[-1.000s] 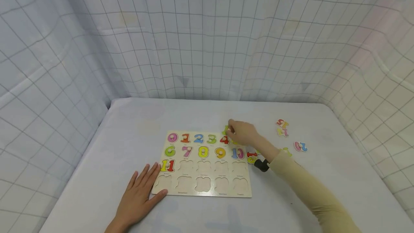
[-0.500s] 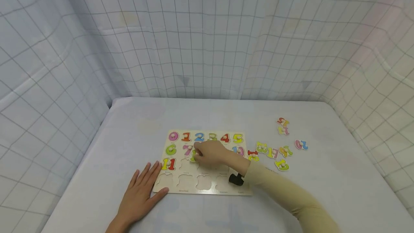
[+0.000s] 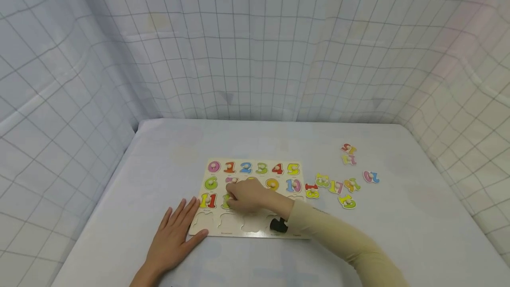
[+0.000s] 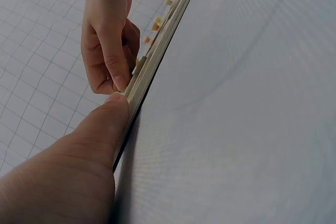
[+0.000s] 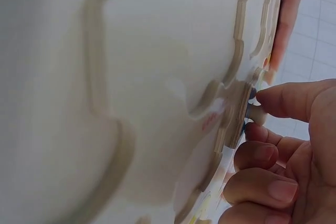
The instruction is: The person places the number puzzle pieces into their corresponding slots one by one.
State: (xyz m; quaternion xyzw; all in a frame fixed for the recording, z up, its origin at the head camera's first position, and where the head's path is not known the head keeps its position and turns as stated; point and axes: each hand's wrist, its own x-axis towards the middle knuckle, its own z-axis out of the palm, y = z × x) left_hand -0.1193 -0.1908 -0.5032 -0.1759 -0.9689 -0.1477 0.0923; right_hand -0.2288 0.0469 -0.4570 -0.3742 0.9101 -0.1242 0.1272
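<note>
A wooden number puzzle board (image 3: 259, 236) lies flat on the table. Its upper two rows hold number pieces with small knobs, and a yellow-red 11 (image 3: 208, 200) sits at the left of the third row. Beside the 11, my right hand (image 3: 249, 195) holds a green number piece (image 3: 226, 201) over its recess; the hand covers most of it. In the right wrist view, thumb and finger are at either side of the knob (image 5: 256, 114). My left hand (image 3: 171, 238) lies flat with spread fingers at the board's left edge, its thumb touching the lower left corner.
Loose number pieces lie right of the board, among them an 18 (image 3: 312, 191), a 17 (image 3: 336, 187) and a pink-blue 20 (image 3: 371, 176). Another piece (image 3: 348, 149) lies farther back. White gridded cloth walls (image 3: 263, 56) stand behind and at both sides.
My right hand has brought the green piece from behind the board's top right, leftward and nearer, to the third row beside the 11. My left hand has stayed in place.
</note>
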